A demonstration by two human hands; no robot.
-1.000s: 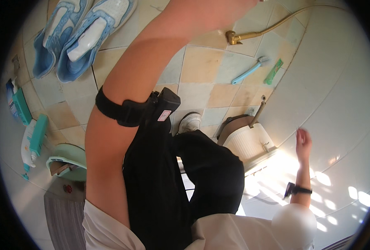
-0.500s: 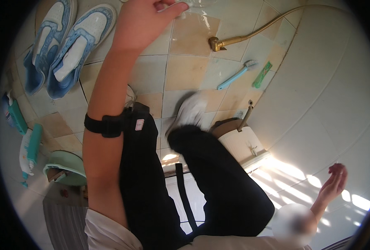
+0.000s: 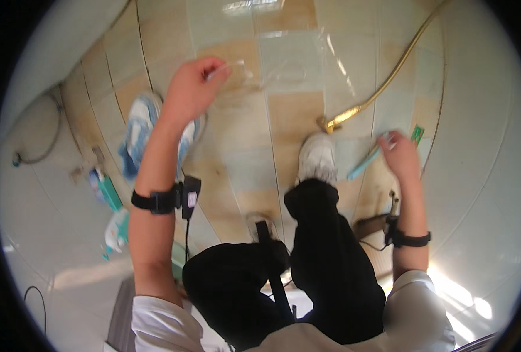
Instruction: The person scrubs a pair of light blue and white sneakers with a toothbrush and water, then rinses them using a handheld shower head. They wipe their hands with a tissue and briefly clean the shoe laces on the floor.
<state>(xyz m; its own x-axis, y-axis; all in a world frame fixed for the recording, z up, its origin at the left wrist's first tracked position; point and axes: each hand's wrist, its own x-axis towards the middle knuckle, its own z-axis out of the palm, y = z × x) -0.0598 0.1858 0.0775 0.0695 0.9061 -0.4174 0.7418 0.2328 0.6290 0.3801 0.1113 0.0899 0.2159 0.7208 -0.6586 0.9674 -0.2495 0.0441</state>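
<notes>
Out over the tiled floor, my left hand is closed in a pinch on a clear see-through item; its outline is faint, so its kind cannot be made out. A pair of blue-and-white sneakers lies on the floor beneath that forearm, partly covered by it. On the right, my right hand reaches down with curled fingers round the pale head end of a scrub brush. The brush's light blue handle points toward my shoe, and its bristles are mostly hidden by the fingers.
A gold hose with a spray head lies just beyond my white shoe. Beside the right hand is a green packet. Teal and white bottles stand at left; a pale green basin is partly hidden. White walls rise on both sides.
My right hand has come from the lower right to the brush. My left hand, still pinching the clear item, appears lower in view. The view has shifted, and my feet have moved.
</notes>
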